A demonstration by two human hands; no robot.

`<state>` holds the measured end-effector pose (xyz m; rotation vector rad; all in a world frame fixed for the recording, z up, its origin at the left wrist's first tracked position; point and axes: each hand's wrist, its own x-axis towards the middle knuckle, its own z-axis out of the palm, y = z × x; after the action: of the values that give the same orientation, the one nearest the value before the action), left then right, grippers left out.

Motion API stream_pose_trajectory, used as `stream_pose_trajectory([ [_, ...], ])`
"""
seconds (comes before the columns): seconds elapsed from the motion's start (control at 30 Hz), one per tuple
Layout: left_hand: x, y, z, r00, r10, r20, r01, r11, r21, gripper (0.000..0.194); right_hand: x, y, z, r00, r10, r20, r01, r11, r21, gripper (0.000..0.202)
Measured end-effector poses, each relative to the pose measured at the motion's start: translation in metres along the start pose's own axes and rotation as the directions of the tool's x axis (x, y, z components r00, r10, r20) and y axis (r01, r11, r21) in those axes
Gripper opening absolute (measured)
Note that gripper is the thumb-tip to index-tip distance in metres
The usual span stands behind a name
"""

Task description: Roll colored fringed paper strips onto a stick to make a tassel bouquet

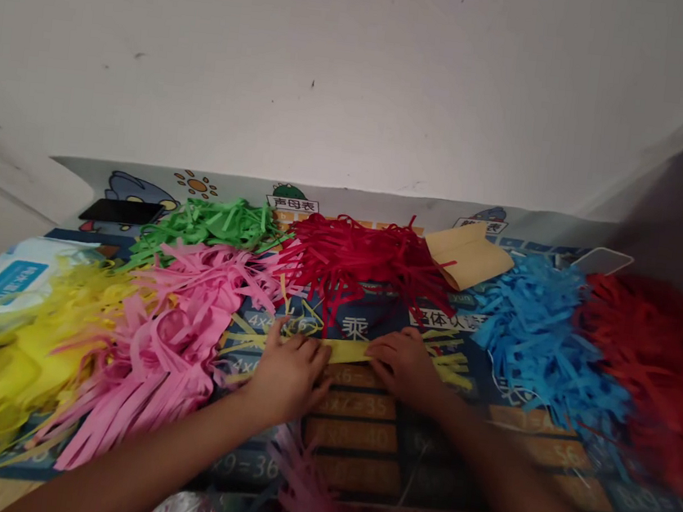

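A yellow fringed paper strip (348,352) lies across the middle of the mat, its cut ends spreading out on both sides. My left hand (292,370) is closed on the strip's left part, fingers bent over it. On the right part, my right hand (406,368) grips the same strip with curled fingers; the thumb is partly hidden. Behind the hands sits a heap of dark red paper strips (359,258). Pink paper strips (186,316) are piled to the left of my left hand.
Yellow strips (29,344) and a white-blue packet (19,273) are at the left. Green strips (222,222) and a black phone-like object (121,212) lie behind. Tan folded paper (471,254), blue strips (548,337) and red strips (655,366) are at the right. A wall stands behind.
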<state>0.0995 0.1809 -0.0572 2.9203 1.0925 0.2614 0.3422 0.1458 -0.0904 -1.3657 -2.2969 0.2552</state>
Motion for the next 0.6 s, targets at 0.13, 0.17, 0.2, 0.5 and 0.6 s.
stream_pose_trajectory([
  [0.13, 0.003, 0.004, 0.006, 1.000, 0.008, -0.010, -0.007, 0.996, 0.086, 0.012, 0.000, 0.002, 0.001, 0.999, 0.046, 0.002, -0.046, 0.999, -0.012, 0.014],
  [0.17, 0.002, 0.001, 0.009, 1.000, 0.014, -0.024, -0.012, 0.996, 0.093, 0.012, -0.001, 0.002, 0.001, 0.999, 0.039, 0.012, -0.038, 0.998, -0.040, 0.016],
  [0.2, -0.001, -0.003, 0.011, 0.999, 0.027, -0.043, -0.023, 0.996, 0.086, 0.013, -0.001, 0.002, 0.002, 0.999, 0.030, 0.016, -0.029, 0.998, -0.064, 0.015],
  [0.5, -0.005, -0.035, 0.015, 0.992, -0.092, -0.086, 0.059, 0.943, -0.327, 0.021, 0.005, 0.010, 0.003, 0.971, 0.238, 0.035, -0.239, 0.970, 0.035, 0.022],
  [0.6, 0.007, -0.034, 0.016, 0.986, -0.169, -0.007, 0.160, 0.942, -0.296, 0.031, 0.013, 0.008, 0.005, 0.935, 0.353, 0.036, -0.353, 0.936, -0.002, 0.023],
])
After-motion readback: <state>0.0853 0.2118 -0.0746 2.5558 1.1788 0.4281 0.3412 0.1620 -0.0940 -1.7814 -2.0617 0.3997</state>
